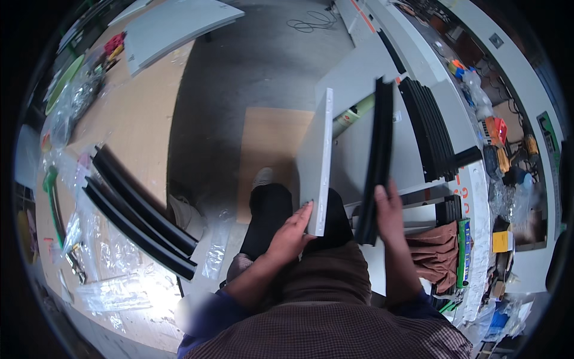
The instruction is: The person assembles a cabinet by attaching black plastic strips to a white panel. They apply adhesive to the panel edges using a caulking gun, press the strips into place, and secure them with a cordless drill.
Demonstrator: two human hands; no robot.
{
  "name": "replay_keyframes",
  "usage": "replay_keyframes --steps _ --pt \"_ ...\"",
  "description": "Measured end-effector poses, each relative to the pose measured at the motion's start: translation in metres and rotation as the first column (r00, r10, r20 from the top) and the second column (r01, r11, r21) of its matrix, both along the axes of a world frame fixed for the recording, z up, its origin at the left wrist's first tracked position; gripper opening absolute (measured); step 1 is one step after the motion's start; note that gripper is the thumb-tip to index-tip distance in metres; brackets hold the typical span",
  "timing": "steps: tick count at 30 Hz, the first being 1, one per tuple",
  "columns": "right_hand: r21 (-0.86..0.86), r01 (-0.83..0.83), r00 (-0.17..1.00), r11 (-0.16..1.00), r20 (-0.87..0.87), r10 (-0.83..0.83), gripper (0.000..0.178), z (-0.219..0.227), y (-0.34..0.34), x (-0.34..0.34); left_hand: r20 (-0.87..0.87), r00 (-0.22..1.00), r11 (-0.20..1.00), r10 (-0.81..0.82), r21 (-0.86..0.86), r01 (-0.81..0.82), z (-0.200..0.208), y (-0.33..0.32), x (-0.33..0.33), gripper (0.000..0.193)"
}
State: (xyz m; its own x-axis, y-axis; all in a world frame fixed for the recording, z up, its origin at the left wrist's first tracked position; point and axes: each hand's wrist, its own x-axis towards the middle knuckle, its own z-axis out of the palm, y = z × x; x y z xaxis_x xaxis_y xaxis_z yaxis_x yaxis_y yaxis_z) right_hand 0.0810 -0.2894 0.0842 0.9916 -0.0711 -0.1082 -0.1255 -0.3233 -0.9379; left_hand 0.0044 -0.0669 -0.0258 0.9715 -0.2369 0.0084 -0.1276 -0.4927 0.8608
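Observation:
My left hand point(291, 231) grips the near end of a flat light-grey panel point(317, 157) that stands on edge and reaches away from me. My right hand point(387, 210) is shut on a long black strip point(378, 157), held roughly parallel to the panel and just right of it. Both pieces hover above my lap and dark trousers point(272, 210). A stack of more black strips point(429, 127) lies on the white bench point(478, 197) to the right.
Two long black strips point(136, 212) lie among clear plastic bags point(113, 287) on the wooden table at left. A grey board point(173, 27) rests at the far left. Folded brown cloth point(436, 251), tools and small boxes crowd the right bench. A wooden board point(269, 143) lies on the floor.

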Motion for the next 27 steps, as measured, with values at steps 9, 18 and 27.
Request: replay_keyframes --steps 9,18,27 --pt "0.295 -0.032 0.999 0.955 0.013 0.03 0.051 -0.07 0.028 0.008 -0.055 0.998 0.998 0.003 0.06 0.0 -0.001 -0.003 0.002 0.091" --pt "0.259 -0.073 0.994 0.963 0.097 0.05 0.051 -0.082 0.042 0.017 -0.006 1.0 0.999 -0.025 0.044 0.025 -0.006 -0.003 0.004 0.096" --pt "0.322 -0.051 0.996 0.945 0.084 0.025 0.051 -0.077 0.05 0.02 0.007 1.0 0.998 -0.024 0.054 0.023 -0.003 -0.004 0.004 0.096"
